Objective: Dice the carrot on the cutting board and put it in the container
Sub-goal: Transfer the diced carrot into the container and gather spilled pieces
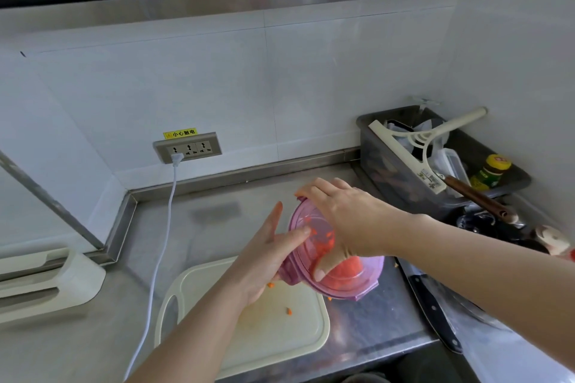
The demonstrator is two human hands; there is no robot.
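While the straight fingers (298,232) of the left hand (264,258) sweep diced carrot (325,246) into its mouth, the right hand (345,218) clasps the tilted purple container (357,284) over the cutting board (280,339); transfer looks nearly finished; next, the stray bits (288,310) on the board need gathering; knife (432,308) lies idle on the desk (193,227).

White tiled wall (311,71), steel counter (193,236).
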